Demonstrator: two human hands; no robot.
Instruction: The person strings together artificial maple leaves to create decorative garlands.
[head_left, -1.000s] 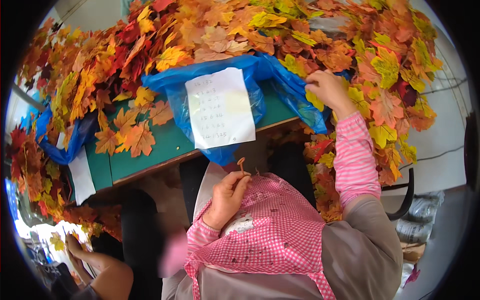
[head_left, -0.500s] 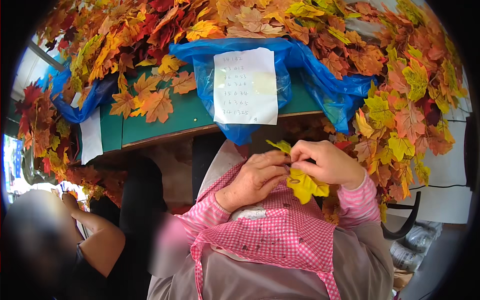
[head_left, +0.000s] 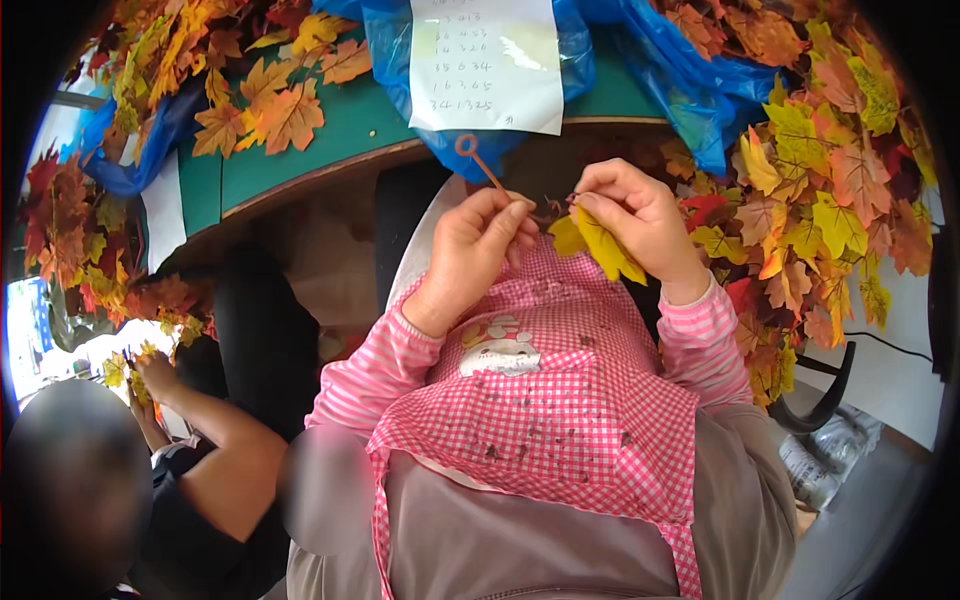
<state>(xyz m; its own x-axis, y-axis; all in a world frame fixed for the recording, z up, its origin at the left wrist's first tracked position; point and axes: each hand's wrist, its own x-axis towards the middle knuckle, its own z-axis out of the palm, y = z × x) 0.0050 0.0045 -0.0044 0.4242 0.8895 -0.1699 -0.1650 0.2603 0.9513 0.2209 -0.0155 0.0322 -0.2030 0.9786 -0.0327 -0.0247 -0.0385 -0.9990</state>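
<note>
1. The person's left hand [head_left: 475,245] is pinching a thin brown stem [head_left: 486,172] between thumb and fingertips, its ringed end pointing up toward the table; the fingers are hiding its lower end.
2. The right hand [head_left: 640,215] is closing thumb and fingers on a yellow leaf [head_left: 610,245], which is hanging below the fingertips, just beside the left hand.
3. Both hands are working above a pink checked apron [head_left: 550,420], in front of a green table [head_left: 300,150].
4. Beyond them, a blue plastic bag [head_left: 675,90] is draping over the table's front edge, and a white sheet [head_left: 485,70] is lying over it, both covering the tabletop straight ahead.
5. Loose orange leaves [head_left: 285,110] are resting left of the sheet, while thick leaf bunches [head_left: 820,190] are hanging at the right.
6. At the lower right, a black curved bar [head_left: 825,400] is standing near clear plastic packages [head_left: 830,455].
7. At the far left, a co-worker's hand [head_left: 153,375] is reaching among yellow leaves [head_left: 116,369].
</note>
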